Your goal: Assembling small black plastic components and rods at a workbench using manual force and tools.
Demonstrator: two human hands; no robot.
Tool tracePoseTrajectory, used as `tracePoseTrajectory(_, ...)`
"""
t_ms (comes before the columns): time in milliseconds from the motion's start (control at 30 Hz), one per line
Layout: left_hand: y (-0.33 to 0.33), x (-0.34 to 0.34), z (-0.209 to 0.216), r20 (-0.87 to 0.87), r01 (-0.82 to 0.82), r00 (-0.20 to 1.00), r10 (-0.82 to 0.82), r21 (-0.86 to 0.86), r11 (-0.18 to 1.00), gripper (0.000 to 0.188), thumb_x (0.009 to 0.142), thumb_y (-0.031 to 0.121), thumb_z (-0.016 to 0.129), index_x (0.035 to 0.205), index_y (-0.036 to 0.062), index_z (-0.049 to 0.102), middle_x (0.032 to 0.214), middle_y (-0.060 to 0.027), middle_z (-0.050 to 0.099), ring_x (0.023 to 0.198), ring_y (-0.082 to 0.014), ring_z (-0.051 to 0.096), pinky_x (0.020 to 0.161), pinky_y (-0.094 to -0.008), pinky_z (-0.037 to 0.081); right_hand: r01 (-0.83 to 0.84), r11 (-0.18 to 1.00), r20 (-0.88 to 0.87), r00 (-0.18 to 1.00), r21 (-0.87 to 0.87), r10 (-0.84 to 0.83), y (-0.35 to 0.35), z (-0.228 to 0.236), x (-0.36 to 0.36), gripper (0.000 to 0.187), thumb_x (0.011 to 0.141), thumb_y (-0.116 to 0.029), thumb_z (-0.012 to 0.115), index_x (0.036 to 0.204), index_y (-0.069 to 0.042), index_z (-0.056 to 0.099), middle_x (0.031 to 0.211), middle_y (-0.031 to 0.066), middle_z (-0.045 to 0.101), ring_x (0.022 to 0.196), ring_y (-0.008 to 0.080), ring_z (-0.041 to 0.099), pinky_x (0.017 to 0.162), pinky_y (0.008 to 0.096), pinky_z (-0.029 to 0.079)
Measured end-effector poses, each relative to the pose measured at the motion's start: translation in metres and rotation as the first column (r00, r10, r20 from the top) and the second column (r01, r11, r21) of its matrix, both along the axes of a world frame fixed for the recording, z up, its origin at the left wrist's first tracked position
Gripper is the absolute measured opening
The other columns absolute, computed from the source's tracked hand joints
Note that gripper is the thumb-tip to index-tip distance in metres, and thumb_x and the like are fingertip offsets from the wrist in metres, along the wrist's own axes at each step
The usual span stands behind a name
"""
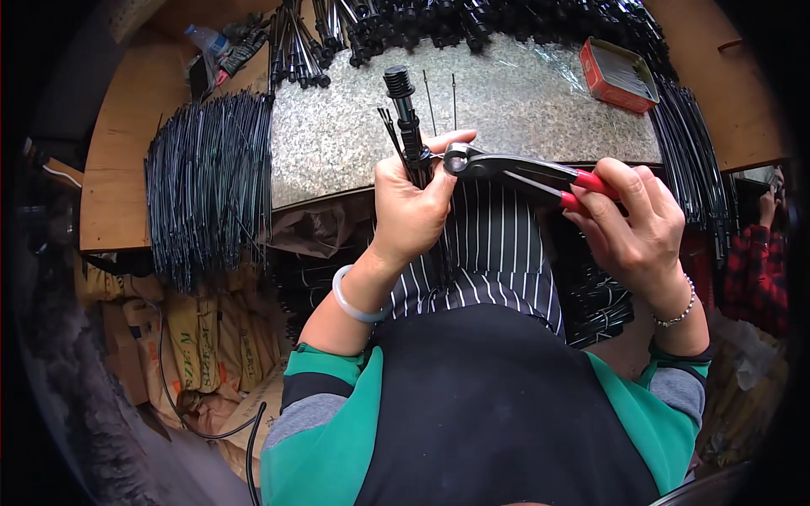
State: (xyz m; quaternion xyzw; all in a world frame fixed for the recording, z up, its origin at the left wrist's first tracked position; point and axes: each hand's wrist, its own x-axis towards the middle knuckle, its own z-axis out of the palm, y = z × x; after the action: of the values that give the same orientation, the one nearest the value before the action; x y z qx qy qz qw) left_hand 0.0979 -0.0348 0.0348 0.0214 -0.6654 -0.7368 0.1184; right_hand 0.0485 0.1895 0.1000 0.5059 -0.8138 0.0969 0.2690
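Observation:
My left hand grips a black rod-shaped part with a threaded cap on top and thin black wires beside it, held upright above my lap. My right hand holds red-handled pliers, whose metal jaws meet the black part just above my left thumb. Both hands hover at the near edge of a grey speckled work surface.
A large bundle of thin black rods lies at the left of the bench, more black parts pile along the back. A red open tin sits at the back right. Sacks lie on the floor left. Another person in a red plaid sleeve is at right.

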Motion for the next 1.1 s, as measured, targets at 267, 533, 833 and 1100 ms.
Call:
tracePoseTrajectory(267, -0.005, 0.008, 0.003, -0.109, 0.104, 0.988, -0.112, -0.076, 0.992, 0.023, 0.085, 0.006, 0.056, 0.104, -0.0047, 0.062, 0.074, -0.0012, 0.047, 0.047, -0.0015, 0.037, 0.038, -0.0161, 0.026, -0.214, 0.976, 0.902, -0.429, -0.046, -0.051, 0.014, -0.006, -0.004, 0.028, 0.072, -0.007, 0.07, 0.088, -0.001, 0.048, 0.077, 0.0095, 0.061, 0.06, 0.0137, 0.06, 0.051, 0.0255, 0.046)
tracePoseTrajectory(533, -0.008, 0.013, 0.004, -0.156, 0.099, 0.981, -0.119, -0.128, 0.987, 0.022, 0.082, 0.005, 0.058, 0.101, -0.0041, 0.064, 0.072, -0.0011, 0.045, 0.05, -0.0027, 0.036, 0.039, -0.0158, 0.026, -0.169, 0.978, 0.506, 0.837, -0.123, 0.208, 0.002, -0.024, 0.017, 0.044, 0.074, -0.001, 0.065, 0.112, 0.007, 0.045, 0.079, 0.0137, 0.059, 0.069, 0.019, 0.061, 0.06, 0.0299, 0.049)
tracePoseTrajectory(833, -0.01, 0.01, 0.003, -0.165, 0.091, 0.978, -0.129, -0.218, 0.972, 0.024, 0.078, 0.01, 0.06, 0.097, -0.0034, 0.066, 0.065, -0.0007, 0.045, 0.061, -0.0087, 0.039, 0.053, -0.0215, 0.031, -0.129, 0.991, 0.515, 0.847, -0.044, 0.133, 0.003, -0.036, 0.021, 0.062, 0.07, -0.009, 0.074, 0.119, 0.006, 0.037, 0.088, 0.0108, 0.059, 0.081, 0.0142, 0.058, 0.063, 0.0311, 0.047)
tracePoseTrajectory(1100, -0.012, 0.011, 0.003, -0.138, 0.138, 0.978, -0.157, -0.134, 0.981, 0.029, 0.082, 0.017, 0.06, 0.1, -0.0047, 0.064, 0.067, -0.0002, 0.043, 0.055, -0.0056, 0.038, 0.044, -0.0185, 0.027, -0.139, 0.99, 0.966, 0.246, -0.04, 0.074, -0.008, -0.019, 0.021, 0.063, 0.072, -0.001, 0.065, 0.126, 0.005, 0.033, 0.087, 0.0143, 0.057, 0.074, 0.0213, 0.059, 0.067, 0.0311, 0.048)
